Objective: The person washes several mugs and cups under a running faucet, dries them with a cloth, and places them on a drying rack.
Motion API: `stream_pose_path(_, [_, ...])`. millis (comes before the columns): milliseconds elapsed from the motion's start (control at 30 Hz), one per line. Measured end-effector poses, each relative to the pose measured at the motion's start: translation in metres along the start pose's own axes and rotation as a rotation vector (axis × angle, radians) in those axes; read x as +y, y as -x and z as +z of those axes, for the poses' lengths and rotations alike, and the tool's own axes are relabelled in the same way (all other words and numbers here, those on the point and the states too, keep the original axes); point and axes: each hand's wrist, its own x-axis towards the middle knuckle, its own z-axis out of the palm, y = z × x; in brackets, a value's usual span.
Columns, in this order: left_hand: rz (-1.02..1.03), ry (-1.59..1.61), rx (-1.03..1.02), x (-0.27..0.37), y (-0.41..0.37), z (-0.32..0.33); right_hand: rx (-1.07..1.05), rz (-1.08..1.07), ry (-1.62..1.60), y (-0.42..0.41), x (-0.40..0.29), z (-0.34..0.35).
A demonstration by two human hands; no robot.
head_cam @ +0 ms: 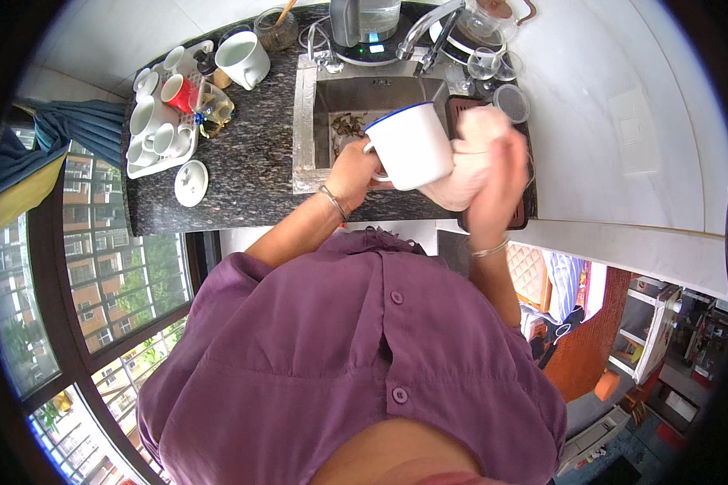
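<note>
A white enamel mug (414,148) with a blue rim is tilted over the front of the steel sink (376,94). My left hand (353,173) grips it by the handle. At the mug's base, a pale pinkish cloth (455,188) is bunched in my right hand (502,182), which is blurred by motion. The blur hides exactly where the cloth touches the mug and how the fingers lie. Dark wet scraps (349,125) lie on the sink bottom, partly behind the mug.
On the left, a white tray (164,167) holds several cups, a red mug (178,92) among them. A lid (191,183) and a large white mug (242,59) stand nearby. Behind the sink are a faucet (428,27) and electric kettle (373,24). Glasses (482,63) and a brown tray (515,215) sit right.
</note>
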Motion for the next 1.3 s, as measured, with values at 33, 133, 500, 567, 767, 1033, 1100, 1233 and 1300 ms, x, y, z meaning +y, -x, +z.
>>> stream_pose_path(33, [0.025, -0.016, 0.009, 0.003, 0.003, 0.002, -0.099, -0.25, 0.226, 0.008, -0.002, 0.012])
stream_pose_path(133, [0.049, -0.005, 0.036, 0.016, 0.014, 0.011, -0.207, -0.598, 0.753, 0.012, 0.008, 0.021])
stream_pose_path(500, [1.038, -0.43, -0.121, 0.076, 0.019, -0.003, -0.156, 0.334, -0.313, -0.003, 0.036, -0.003])
stream_pose_path(567, [1.023, -0.458, -0.017, 0.079, 0.011, -0.017, -0.043, 0.454, -0.64, -0.007, 0.031, -0.018])
stream_pose_path(767, [1.376, -0.914, 0.163, 0.079, 0.01, -0.005, -0.154, 0.792, -0.521, 0.014, -0.021, 0.024])
stream_pose_path(1033, [1.362, -1.098, -0.191, 0.089, 0.032, 0.02, -0.879, 0.273, 0.12, 0.019, 0.024, 0.024])
stream_pose_path(1100, [1.319, -1.047, -0.26, 0.086, 0.019, 0.017, -0.977, -0.464, 0.384, 0.02, 0.036, 0.036])
stream_pose_path(1233, [1.075, -1.208, -0.263, 0.077, -0.009, 0.008, -1.113, -0.219, 0.988, 0.021, 0.013, 0.041])
stream_pose_path(1300, [0.983, -1.12, -0.268, 0.076, -0.016, 0.002, -1.239, -0.132, 1.301, 0.018, -0.015, 0.044])
